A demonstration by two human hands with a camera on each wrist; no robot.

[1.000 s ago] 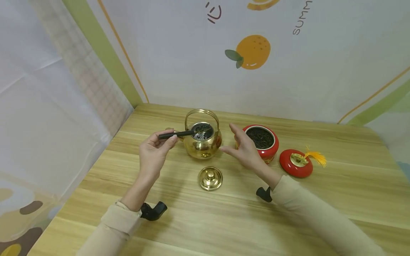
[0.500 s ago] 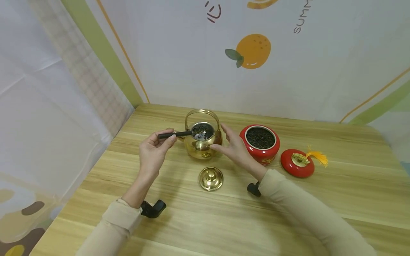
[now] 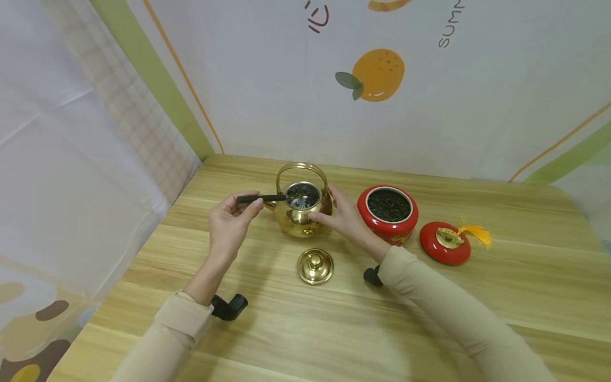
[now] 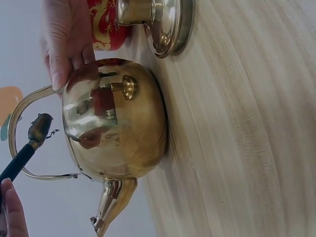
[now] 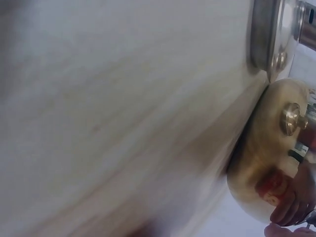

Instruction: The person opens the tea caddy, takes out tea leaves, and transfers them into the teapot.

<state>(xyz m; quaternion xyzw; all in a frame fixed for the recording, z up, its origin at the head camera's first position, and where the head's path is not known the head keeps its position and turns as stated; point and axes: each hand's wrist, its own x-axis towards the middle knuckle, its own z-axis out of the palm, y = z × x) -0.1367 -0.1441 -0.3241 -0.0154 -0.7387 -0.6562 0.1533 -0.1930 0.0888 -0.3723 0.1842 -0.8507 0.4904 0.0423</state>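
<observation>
My left hand (image 3: 228, 220) pinches the black handle of a tea scoop (image 3: 260, 199). The scoop's brass-coloured head hangs over the mouth of a gold teapot (image 3: 293, 220), whose upright bail handle arches behind it. Dark tea leaves cling to the scoop head (image 4: 40, 127) in the left wrist view, and leaves also show inside the pot. My right hand (image 3: 350, 218) holds the pot's right side, thumb along the front of the belly and fingers toward the back, partly hidden. The gold teapot lid (image 3: 315, 266) lies on the table in front of the pot.
A red jar (image 3: 391, 229) full of dark tea leaves stands uncovered right of the teapot. Its red lid (image 3: 444, 244) with a yellow tassel lies farther right. Black wrist-worn pieces (image 3: 231, 307) show by the sleeves. A printed cloth (image 3: 286, 106) hangs behind the wooden table (image 3: 305, 329).
My right hand has moved left from beside the red jar to the teapot's side, uncovering more of the jar. The left hand and scoop stay nearly in place, the handle slightly more level.
</observation>
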